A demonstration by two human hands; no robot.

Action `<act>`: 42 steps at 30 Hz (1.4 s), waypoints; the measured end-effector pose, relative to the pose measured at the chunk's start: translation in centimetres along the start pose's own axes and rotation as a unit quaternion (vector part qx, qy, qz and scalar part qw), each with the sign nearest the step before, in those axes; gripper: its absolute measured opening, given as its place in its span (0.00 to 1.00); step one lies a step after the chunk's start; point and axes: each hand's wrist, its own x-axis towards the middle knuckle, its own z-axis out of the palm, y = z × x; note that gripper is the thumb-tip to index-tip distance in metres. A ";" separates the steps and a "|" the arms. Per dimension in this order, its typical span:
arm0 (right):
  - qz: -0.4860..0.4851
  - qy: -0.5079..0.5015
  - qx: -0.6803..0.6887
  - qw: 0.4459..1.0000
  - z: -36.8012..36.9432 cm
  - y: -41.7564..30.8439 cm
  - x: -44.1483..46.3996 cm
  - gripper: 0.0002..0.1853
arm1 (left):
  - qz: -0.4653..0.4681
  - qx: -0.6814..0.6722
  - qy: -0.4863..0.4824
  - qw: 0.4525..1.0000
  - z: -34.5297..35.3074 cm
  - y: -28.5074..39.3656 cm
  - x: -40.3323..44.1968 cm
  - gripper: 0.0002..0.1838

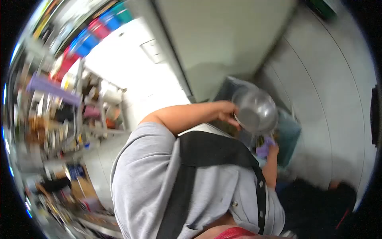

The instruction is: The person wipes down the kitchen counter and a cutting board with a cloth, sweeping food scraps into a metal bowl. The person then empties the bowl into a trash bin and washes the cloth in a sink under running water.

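Note:
A shiny metal bowl [264, 107] is tilted over a bin, its inside turned towards me. My left hand [229, 113] is closed on the bowl's near left rim. Below the bowl, my right hand [273, 149] has its fingers around a soft purple cloth [263, 148]; blur hides its exact kind. Some yellowish and green scraps show beside the cloth, too blurred to name. The grey-green plastic bin [293, 129] stands under both hands, and the bowl hides part of its opening.
A tall pale panel [223, 40] rises just beyond the bin. To the left are a white surface [131, 59], coloured tubs [85, 42] and crowded shelving [59, 115]. Grey floor tiles [318, 79] lie on the right. A dark-clothed shape [318, 203] is at lower right.

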 end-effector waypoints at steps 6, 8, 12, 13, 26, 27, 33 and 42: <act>0.134 -0.120 -0.028 0.983 11.8 -5.8 -2.8 0.15 | -0.057 -0.111 0.172 0.977 -12.5 -5.3 -13.3 0.23; 0.112 -0.162 -0.130 0.972 16.6 -7.8 -3.1 0.15 | -0.008 -0.115 0.211 0.971 -16.1 -6.9 -17.0 0.23; 0.062 -0.236 -0.250 0.937 28.2 -11.7 -4.0 0.14 | 0.083 -0.174 0.223 0.956 -23.1 -8.7 -27.3 0.21; 0.049 -0.255 -0.270 0.927 31.0 -12.6 -4.2 0.14 | 0.111 -0.185 0.237 0.947 -24.8 -9.2 -30.0 0.20; -0.094 -0.408 -0.423 0.804 60.7 -24.7 -1.2 0.13 | 0.437 -0.262 0.384 0.770 -39.2 -7.0 -54.1 0.19; -0.107 -0.419 -0.432 0.791 62.8 -25.7 -0.7 0.13 | 0.442 -0.271 0.391 0.760 -39.9 -6.6 -55.0 0.19; -0.212 -0.455 -0.461 0.732 73.0 -42.2 -6.8 0.13 | 0.503 -0.313 0.428 0.682 -42.0 -1.8 -60.2 0.19; -0.090 -0.547 -0.430 0.713 99.7 -39.2 12.1 0.16 | 0.544 -0.287 0.486 0.620 -49.4 8.5 -66.0 0.21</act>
